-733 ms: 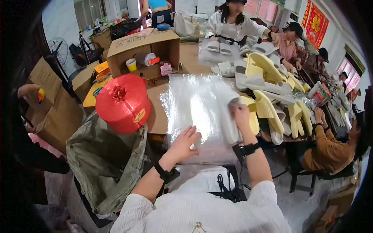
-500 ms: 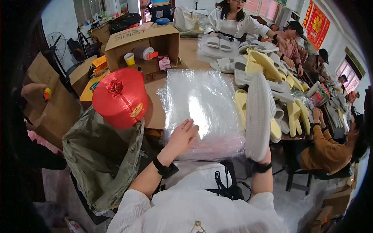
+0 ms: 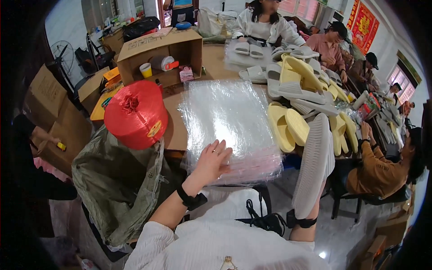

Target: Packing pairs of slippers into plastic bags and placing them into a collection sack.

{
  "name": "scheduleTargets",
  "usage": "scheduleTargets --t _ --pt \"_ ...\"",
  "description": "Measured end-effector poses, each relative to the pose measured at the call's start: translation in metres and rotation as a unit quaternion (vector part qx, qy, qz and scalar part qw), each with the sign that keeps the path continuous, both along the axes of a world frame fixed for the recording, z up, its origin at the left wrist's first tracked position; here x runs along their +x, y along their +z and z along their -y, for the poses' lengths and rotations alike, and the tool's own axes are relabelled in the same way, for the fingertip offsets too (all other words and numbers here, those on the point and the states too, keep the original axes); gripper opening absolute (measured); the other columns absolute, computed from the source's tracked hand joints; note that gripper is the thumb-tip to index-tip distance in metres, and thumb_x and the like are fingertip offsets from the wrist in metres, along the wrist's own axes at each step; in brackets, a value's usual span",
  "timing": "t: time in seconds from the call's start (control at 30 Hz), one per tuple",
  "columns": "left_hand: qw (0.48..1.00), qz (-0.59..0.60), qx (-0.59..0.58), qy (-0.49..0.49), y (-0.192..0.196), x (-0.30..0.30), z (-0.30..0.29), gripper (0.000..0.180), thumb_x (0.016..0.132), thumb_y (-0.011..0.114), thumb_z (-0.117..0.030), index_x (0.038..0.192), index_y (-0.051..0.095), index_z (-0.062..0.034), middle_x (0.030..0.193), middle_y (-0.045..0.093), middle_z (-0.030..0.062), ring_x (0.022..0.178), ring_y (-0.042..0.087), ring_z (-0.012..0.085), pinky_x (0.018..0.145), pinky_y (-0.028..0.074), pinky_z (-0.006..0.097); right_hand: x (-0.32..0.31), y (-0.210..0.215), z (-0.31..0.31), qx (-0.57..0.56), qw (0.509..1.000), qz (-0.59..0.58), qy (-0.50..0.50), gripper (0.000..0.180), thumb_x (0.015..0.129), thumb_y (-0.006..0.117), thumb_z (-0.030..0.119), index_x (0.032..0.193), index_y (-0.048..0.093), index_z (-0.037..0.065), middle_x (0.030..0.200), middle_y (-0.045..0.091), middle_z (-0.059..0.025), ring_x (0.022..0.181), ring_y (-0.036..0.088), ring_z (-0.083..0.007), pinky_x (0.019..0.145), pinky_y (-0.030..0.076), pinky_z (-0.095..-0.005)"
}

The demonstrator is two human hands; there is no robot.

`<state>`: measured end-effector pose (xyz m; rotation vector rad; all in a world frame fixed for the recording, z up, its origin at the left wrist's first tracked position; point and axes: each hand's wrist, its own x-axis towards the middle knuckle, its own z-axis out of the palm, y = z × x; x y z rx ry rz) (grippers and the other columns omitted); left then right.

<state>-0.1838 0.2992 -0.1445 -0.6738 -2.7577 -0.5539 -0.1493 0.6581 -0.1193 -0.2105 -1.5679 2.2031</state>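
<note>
A thick stack of clear plastic bags [image 3: 229,121] lies on the brown table [image 3: 173,130] in front of me. My left hand [image 3: 211,162], fingers spread, rests flat on the stack's near left corner. My right hand [image 3: 302,230] holds a pale grey slipper [image 3: 315,164] upright, sole toward me, beside the stack's right edge. The slipper hides most of that hand; only the wrist with a black band shows. Both wrists wear black bands.
A red spool of twine [image 3: 135,114] sits on a green sack [image 3: 117,189] at my left. Pale yellow slippers [image 3: 288,128] and grey ones pile up at the right. An open cardboard box [image 3: 157,54] stands at the back. Other people sit along the far and right sides.
My right hand has lifted the grey slipper off the bag stack and drawn it right and toward me. My left hand stays on the stack's near corner.
</note>
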Motion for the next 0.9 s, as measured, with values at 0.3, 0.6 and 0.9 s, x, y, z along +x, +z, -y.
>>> scheduleTargets --t 0.3,0.6,0.9 --pt "0.989 -0.043 0.143 0.014 -0.004 -0.037 -0.015 0.03 0.091 0.06 -0.019 0.119 0.063 -0.0079 0.124 0.061 0.0196 0.115 0.057 0.0372 0.101 0.044 0.043 0.007 0.042 0.031 0.2 0.972 -0.045 0.111 0.021 0.088 0.06 0.003 0.107 0.062 -0.005 0.101 0.068 -0.006 0.089 0.063 -0.0123 0.082 0.052 -0.0293" --pt "0.927 0.145 0.346 0.003 0.038 -0.035 -0.008 0.03 0.096 0.052 -0.022 0.114 0.066 -0.0039 0.116 0.066 0.0189 0.111 0.06 0.036 0.096 0.047 0.041 -0.005 0.065 0.072 0.614 0.743 0.022 0.267 0.028 0.084 0.064 0.018 0.099 0.064 -0.006 0.092 0.063 -0.0278 0.083 0.063 -0.0426 0.072 0.05 -0.0452" --pt "0.97 -0.04 0.232 -0.067 0.052 -0.017 -0.037 0.024 0.09 0.062 -0.016 0.111 0.072 -0.0101 0.127 0.063 0.0121 0.123 0.054 0.0329 0.103 0.043 0.041 -0.04 0.035 0.105 0.637 0.74 -0.034 0.213 0.031 0.086 0.064 0.024 0.081 0.061 -0.006 0.081 0.06 -0.0294 0.076 0.06 -0.0445 0.069 0.048 -0.049"
